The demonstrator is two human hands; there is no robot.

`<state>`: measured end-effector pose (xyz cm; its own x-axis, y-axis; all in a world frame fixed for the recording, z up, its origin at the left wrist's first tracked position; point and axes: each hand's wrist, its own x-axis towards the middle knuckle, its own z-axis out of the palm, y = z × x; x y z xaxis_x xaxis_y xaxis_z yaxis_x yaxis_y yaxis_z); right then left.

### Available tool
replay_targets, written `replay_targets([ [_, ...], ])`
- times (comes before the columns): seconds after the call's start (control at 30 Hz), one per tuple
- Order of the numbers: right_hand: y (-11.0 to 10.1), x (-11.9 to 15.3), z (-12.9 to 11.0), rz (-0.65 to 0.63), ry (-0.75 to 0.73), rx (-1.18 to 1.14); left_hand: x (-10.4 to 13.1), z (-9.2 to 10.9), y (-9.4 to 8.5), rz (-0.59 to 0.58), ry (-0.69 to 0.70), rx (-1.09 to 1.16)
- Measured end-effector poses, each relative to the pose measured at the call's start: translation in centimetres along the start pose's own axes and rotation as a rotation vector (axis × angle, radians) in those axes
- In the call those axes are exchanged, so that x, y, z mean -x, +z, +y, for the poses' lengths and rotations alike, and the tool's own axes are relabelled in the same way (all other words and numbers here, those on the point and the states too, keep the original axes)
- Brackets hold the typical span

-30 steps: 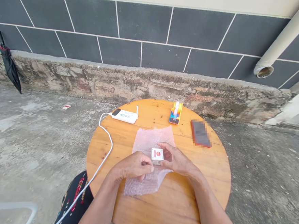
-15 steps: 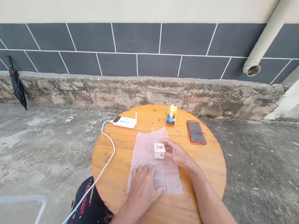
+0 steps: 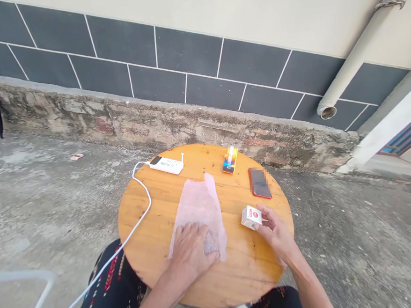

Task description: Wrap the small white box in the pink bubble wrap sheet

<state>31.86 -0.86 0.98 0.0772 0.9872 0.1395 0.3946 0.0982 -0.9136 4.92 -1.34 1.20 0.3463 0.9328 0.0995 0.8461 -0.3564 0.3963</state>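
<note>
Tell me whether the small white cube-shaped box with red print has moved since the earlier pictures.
Yes, to the right. Judged against the round wooden table, the box has gone from over the translucent bubble-wrap sheet to the table's right side.

The box (image 3: 251,217) looks card, the sheet (image 3: 197,204) plastic, the tabletop (image 3: 242,273) smooth wood.

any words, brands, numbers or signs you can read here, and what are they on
None can be read for certain.
Small white box by the right hand: red print on top, too small to read.
White corded device: blue-green markings, too blurred to read.
Tape dispenser: any lettering is too small to read.
Red-edged phone: partly pixelated, no text readable.
</note>
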Motion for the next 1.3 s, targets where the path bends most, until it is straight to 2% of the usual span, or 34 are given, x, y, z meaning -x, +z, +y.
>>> replay_targets([
  [0.07, -0.2, 0.2, 1.4, 0.030, -0.019, 0.083, 0.1, 0.0, 0.0, 0.005, -0.004, -0.010],
  [0.13, -0.4, 0.1, 1.5, 0.086, -0.102, 0.223, 0.3, 0.0, 0.0, 0.003, -0.006, -0.011],
  [0.23, 0.3, 0.5, -0.9, 0.230, -0.286, 0.429, 0.5, 0.0, 0.0, 0.010, 0.004, 0.000],
  [0.3, 2.2, 1.1, -3.9, 0.248, -0.368, 0.477, 0.5, 0.1, -0.1, 0.014, 0.010, -0.003],
  [0.33, 3.7, 1.4, -5.5, 0.201, -0.407, 0.473, 0.4, 0.2, -0.1, 0.015, 0.007, -0.010],
  [0.4, 7.4, 1.6, -8.4, -0.028, -0.509, 0.499, 0.3, 0.3, -0.1, -0.003, -0.010, -0.034],
  [0.47, 11.4, 0.8, -10.3, -0.251, -0.523, 0.619, 0.1, 0.4, 0.0, -0.023, -0.040, -0.048],
  [0.5, 13.1, 0.1, -10.8, -0.325, -0.479, 0.702, 0.0, 0.4, 0.0, -0.025, -0.046, -0.045],
  [0.53, 14.4, -0.7, -11.0, -0.392, -0.409, 0.809, 0.0, 0.4, 0.1, -0.022, -0.043, -0.036],
  [0.6, 15.6, -2.4, -10.6, -0.378, -0.327, 0.883, 0.1, 0.3, 0.2, -0.003, -0.018, -0.014],
  [0.67, 14.9, -3.6, -9.6, -0.298, -0.255, 0.951, 0.4, 0.1, 0.3, 0.010, -0.003, -0.004],
  [0.73, 13.2, -4.3, -8.3, -0.248, -0.196, 1.010, 0.7, 0.0, 0.2, 0.021, -0.001, 0.003],
  [0.83, 10.4, -4.0, -6.6, -0.215, -0.148, 1.068, 0.9, -0.1, 0.1, 0.028, 0.013, 0.013],
  [0.9, 9.6, -3.2, -5.6, -0.187, -0.142, 1.080, 0.8, -0.3, -0.1, 0.019, 0.028, 0.006],
  [0.97, 9.9, -2.4, -4.7, -0.138, -0.148, 1.081, 0.5, -0.5, -0.3, 0.000, 0.051, -0.004],
  [1.13, 12.2, -1.3, -2.9, 0.011, -0.159, 1.073, -1.0, -1.4, -1.6, -0.013, 0.077, -0.028],
  [1.3, 12.4, -1.4, -2.1, 0.064, -0.179, 1.036, -2.3, -1.9, -3.0, 0.023, 0.156, -0.049],
])
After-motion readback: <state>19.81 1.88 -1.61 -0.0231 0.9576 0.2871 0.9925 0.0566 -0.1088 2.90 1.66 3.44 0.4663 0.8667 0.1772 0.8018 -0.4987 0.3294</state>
